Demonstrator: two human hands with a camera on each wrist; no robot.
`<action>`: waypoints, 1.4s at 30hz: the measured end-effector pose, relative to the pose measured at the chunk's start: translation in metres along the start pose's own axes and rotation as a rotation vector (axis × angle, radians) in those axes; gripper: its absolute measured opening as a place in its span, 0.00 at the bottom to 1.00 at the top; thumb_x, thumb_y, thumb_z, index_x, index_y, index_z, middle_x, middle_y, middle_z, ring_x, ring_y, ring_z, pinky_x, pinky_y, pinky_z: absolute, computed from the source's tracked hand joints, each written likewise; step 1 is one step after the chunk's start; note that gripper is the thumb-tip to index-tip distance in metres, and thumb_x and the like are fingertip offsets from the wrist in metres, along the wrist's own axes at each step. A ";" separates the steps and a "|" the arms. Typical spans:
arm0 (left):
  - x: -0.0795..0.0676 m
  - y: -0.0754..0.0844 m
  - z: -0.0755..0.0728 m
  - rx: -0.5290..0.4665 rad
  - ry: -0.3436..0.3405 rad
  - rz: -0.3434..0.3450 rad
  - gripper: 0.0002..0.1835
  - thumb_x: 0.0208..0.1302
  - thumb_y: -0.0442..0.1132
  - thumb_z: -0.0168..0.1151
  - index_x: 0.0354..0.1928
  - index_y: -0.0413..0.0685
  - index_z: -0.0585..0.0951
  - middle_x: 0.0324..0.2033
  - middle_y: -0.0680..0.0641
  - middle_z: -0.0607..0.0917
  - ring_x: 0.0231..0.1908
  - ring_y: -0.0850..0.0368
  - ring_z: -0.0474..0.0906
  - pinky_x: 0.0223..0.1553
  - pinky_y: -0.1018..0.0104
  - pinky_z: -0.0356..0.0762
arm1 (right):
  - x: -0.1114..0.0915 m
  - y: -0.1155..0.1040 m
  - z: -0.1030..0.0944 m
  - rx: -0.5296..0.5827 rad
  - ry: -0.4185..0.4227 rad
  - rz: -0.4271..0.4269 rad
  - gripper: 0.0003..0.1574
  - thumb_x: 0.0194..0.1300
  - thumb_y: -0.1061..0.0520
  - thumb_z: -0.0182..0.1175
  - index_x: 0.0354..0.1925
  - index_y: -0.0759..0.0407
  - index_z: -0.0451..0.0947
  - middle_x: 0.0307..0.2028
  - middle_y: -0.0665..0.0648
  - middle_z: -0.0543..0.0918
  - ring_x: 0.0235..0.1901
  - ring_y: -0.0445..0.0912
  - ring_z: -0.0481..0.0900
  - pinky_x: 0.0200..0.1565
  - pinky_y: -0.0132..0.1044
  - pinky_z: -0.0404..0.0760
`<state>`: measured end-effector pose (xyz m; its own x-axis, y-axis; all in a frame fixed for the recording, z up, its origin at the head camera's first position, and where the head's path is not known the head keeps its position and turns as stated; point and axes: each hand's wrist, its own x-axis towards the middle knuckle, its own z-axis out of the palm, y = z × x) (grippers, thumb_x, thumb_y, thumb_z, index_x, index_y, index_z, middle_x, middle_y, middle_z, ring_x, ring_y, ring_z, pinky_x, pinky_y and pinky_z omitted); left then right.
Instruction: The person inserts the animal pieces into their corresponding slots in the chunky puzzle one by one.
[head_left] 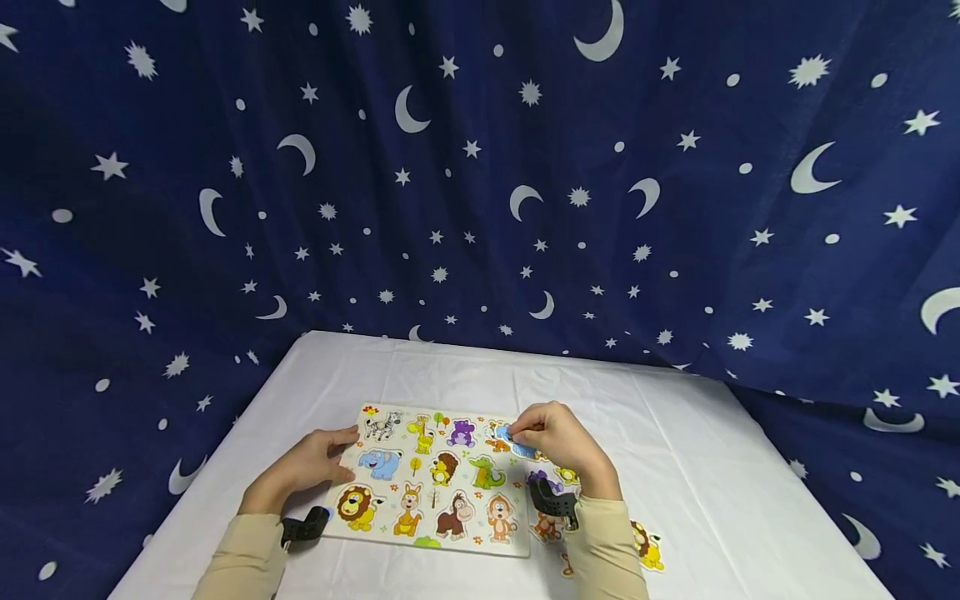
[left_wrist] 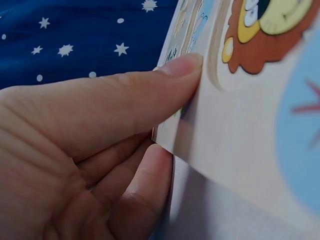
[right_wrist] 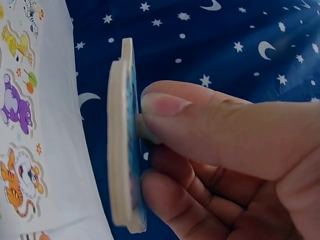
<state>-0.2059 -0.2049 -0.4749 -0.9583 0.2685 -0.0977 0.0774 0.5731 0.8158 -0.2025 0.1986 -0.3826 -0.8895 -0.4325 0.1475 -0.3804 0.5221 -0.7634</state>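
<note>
A wooden puzzle board [head_left: 420, 541] with printed animals lies on the white table. At its left edge my left hand [head_left: 311, 460] grips the board, thumb on the printed face and fingers at the edge and behind it. My right hand [head_left: 557, 435] pinches the small knob of a blue wooden puzzle piece [head_left: 522, 450] over the board's upper right, beside the tiger picture [right_wrist: 20, 175]. Edge-on in the right wrist view, the blue piece [right_wrist: 119, 145] stands apart from the board; its picture is mostly hidden.
Loose animal pieces lie right of the board: a purple piece [head_left: 546, 480], a yellow piece [head_left: 567, 476], a brown one [head_left: 547, 527] and a lion piece [head_left: 648, 550]. My right forearm partly hides several. A dark blue curtain [head_left: 480, 208] with stars and moons hangs behind the table [head_left: 705, 483].
</note>
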 end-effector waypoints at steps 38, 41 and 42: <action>-0.002 0.001 0.003 0.012 0.016 -0.025 0.41 0.46 0.28 0.76 0.66 0.29 0.72 0.71 0.32 0.66 0.74 0.31 0.56 0.73 0.38 0.56 | 0.042 -0.020 0.068 -0.003 -0.153 -0.035 0.06 0.62 0.69 0.65 0.34 0.64 0.89 0.36 0.60 0.89 0.38 0.46 0.85 0.36 0.28 0.84; -0.002 0.001 0.003 0.004 0.017 -0.013 0.40 0.46 0.27 0.76 0.65 0.29 0.72 0.71 0.31 0.66 0.73 0.32 0.57 0.73 0.39 0.56 | 0.043 -0.020 0.068 0.007 -0.147 -0.030 0.06 0.62 0.69 0.65 0.34 0.64 0.89 0.36 0.60 0.89 0.37 0.46 0.85 0.36 0.28 0.83; -0.002 0.001 0.002 0.009 0.015 -0.006 0.40 0.46 0.27 0.76 0.65 0.28 0.72 0.71 0.30 0.66 0.73 0.31 0.57 0.73 0.39 0.57 | 0.044 -0.020 0.069 0.008 -0.146 -0.033 0.06 0.61 0.69 0.65 0.34 0.64 0.89 0.36 0.60 0.89 0.37 0.45 0.85 0.36 0.28 0.83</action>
<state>-0.2035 -0.2032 -0.4756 -0.9628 0.2534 -0.0940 0.0740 0.5816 0.8101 -0.2165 0.1183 -0.4041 -0.8301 -0.5519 0.0797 -0.4061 0.5003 -0.7647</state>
